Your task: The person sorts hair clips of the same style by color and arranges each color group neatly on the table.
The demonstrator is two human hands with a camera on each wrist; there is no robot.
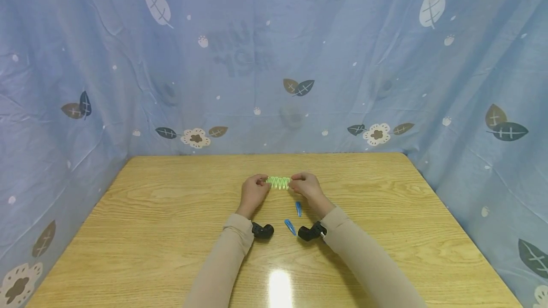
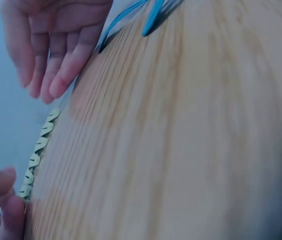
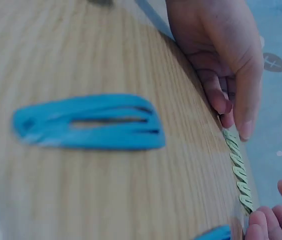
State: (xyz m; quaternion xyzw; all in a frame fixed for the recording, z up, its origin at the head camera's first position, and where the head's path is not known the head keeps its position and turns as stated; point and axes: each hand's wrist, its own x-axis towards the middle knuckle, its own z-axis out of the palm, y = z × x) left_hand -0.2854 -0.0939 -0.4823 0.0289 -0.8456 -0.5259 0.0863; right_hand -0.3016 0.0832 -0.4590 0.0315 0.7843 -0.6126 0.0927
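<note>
Several light green snap hair clips [image 1: 279,182] lie side by side in a short row on the wooden table. At the row's left end is my left hand [image 1: 254,192], its thumb and fingers apart; its fingertips [image 2: 12,212] are at the end clip. My right hand [image 1: 309,187] is at the right end, fingers relaxed and pointing down towards the clips; whether they touch is hard to tell. Two blue snap hair clips lie closer to me: one [image 1: 298,208] below my right hand, the other [image 1: 290,226] between the wrists.
A black wrist camera [image 1: 263,231] sits on the left wrist and another [image 1: 311,232] on the right. The wooden table [image 1: 162,222] reaches back to a blue patterned curtain [image 1: 257,61], which also hangs along both sides.
</note>
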